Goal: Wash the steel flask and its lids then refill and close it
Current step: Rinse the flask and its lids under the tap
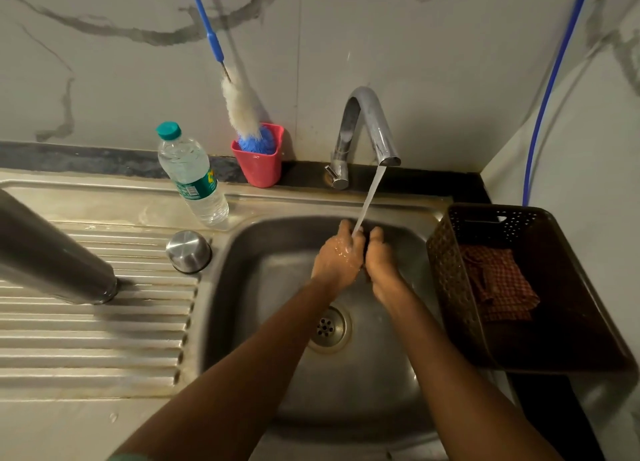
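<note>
Nearest on the left, on the ribbed drainboard [104, 339], stands the steel flask [52, 252]. It has a dull brushed grey body with a brighter ring at the end that rests on the ridges. Its other end runs out of the left edge of the frame, and in this wide view it looks slanted. Which end is down cannot be told.

Just beyond it, at the sink's corner, a domed steel lid [188, 251] sits on the drainboard with its shiny rounded side up, apart from the flask.

Two bare forearms reach over the sink [363, 391], past the drain [327, 327], and the hands meet under the water stream [370, 193]. The left hand [337, 258] is wet, with its fingers curled inward. The right hand [382, 264] presses against it, with its fingers curled too. Whether either hand holds anything between them cannot be told.

To the right a dark perforated basket [446, 270] holds a red checked cloth [495, 284].

Farther back a plastic water bottle [190, 176] with a teal cap stands on the sink's rim. Beside it a pink cup [259, 169] holds a long brush [242, 107]. The chrome tap [367, 121] is running.
</note>
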